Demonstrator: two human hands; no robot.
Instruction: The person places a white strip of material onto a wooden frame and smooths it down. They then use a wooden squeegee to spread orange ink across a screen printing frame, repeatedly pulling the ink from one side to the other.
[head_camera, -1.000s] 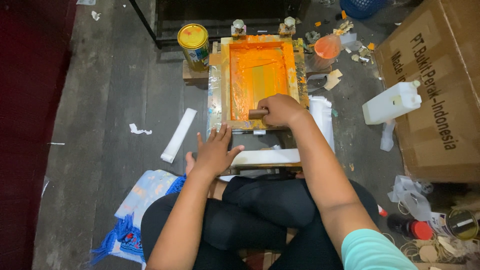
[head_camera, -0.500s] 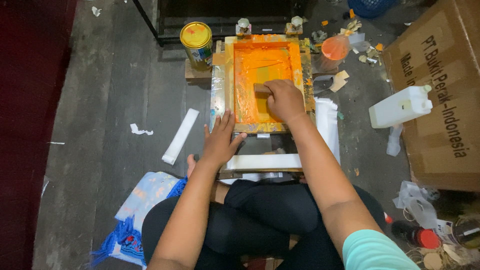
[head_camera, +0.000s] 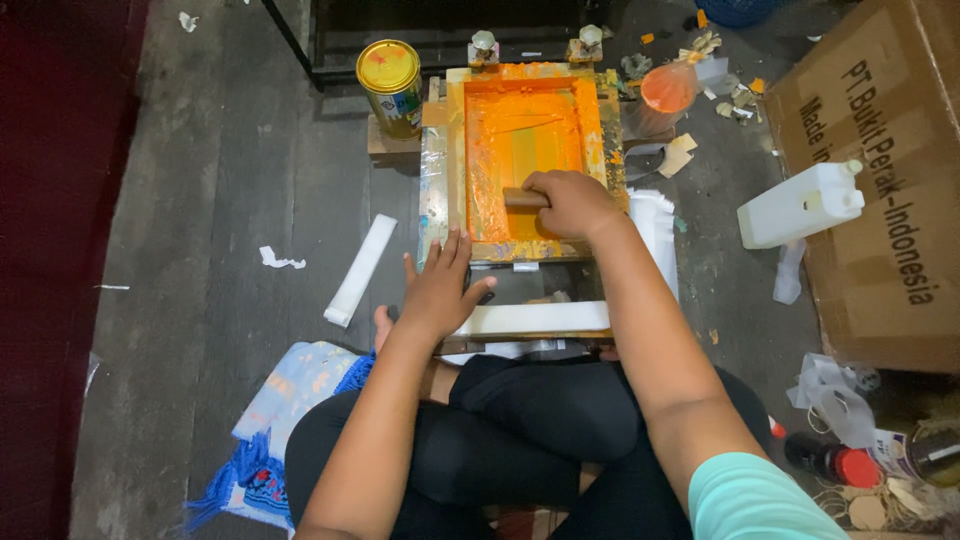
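Right hand (head_camera: 572, 203) has drawn the squeegee (head_camera: 526, 198) back toward the near edge of the orange-inked screen frame (head_camera: 455, 160), fingers clenched around the handle. Left hand (head_camera: 440, 290) flat, fingers spread, on the frame's 7 o'clock corner. Yellow paint tin (head_camera: 391, 85) at 11 o'clock, white jerrycan (head_camera: 800, 204) at 3, cardboard box (head_camera: 880, 190) beyond. Littered grey plank floor (head_camera: 220, 200).

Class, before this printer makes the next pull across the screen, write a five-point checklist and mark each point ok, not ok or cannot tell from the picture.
1. Right hand grips the squeegee: ok.
2. Left hand presses down on the near left corner of the screen frame: ok.
3. Orange ink covers the mesh: ok, though a paler patch shows mid-screen.
4. Piece under the screen sits in line: cannot tell, hidden by the frame.
5. Paint tin and white jug stand apart from the frame: ok.
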